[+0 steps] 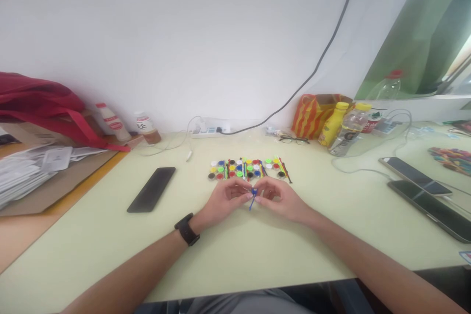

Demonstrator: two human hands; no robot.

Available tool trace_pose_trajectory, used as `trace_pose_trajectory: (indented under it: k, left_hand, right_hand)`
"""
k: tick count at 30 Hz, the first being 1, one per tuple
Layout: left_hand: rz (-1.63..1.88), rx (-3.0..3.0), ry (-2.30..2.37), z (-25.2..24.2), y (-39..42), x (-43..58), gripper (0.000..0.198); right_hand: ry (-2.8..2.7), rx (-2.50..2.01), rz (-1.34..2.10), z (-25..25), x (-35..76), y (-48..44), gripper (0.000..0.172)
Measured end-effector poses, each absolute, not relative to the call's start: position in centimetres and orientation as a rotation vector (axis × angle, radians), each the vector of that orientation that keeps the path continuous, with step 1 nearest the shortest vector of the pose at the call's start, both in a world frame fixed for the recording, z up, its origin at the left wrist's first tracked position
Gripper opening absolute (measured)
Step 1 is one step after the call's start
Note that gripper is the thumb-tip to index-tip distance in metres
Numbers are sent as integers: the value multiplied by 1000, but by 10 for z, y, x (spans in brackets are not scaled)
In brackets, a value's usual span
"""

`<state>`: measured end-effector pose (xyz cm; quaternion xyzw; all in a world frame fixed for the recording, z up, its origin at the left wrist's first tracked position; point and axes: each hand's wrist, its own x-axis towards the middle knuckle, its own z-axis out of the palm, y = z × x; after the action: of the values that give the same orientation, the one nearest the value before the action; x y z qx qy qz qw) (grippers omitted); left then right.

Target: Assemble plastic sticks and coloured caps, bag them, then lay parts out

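Note:
Both of my hands meet over the middle of the table, fingertips pinched on a small blue plastic piece [254,191] with a thin strip pointing down from it. My left hand [230,199] grips it from the left, thumb and forefinger closed. From the right, my right hand [280,198] pinches the same piece. Just beyond the fingers lie rows of small round discs [250,162] in white, blue, red, yellow, green and black. Thin coloured strips [284,169] lie between and beside them. My fingers partly hide the blue piece and the nearest discs.
A black phone [151,190] lies to the left, and two more phones [430,210] lie at the right. Bottles [348,127] and a striped bag [312,115] stand at the back right, near glasses [294,140]. Papers [29,171] are stacked at the left; a power strip [209,131] sits by the wall.

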<state>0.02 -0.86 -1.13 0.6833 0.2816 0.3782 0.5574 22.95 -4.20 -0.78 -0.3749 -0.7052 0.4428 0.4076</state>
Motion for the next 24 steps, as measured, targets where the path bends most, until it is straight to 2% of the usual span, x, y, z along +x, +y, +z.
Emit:
trace_pose_trajectory:
  k: [5,8,13,19,24]
  left_hand:
    - [858,1584,674,-14,-8,1,28]
    - [819,1602,688,-14,-8,2,32]
    - [783,1609,765,-11,-9,3,38]
    - [712,1674,788,-13,-8,2,35]
    - [703,1720,798,-13,-7,1,34]
  right_hand:
    - [-1866,-1011,892,-6,231,-42,17]
    - [-1907,-1037,741,-7,233,-39,18]
    - [-1855,-1143,683,-10,250,-28,19]
    - [-1880,-1758,389,-8,301,-5,24]
    - [-1877,-2234,136,-7,345,6,17]
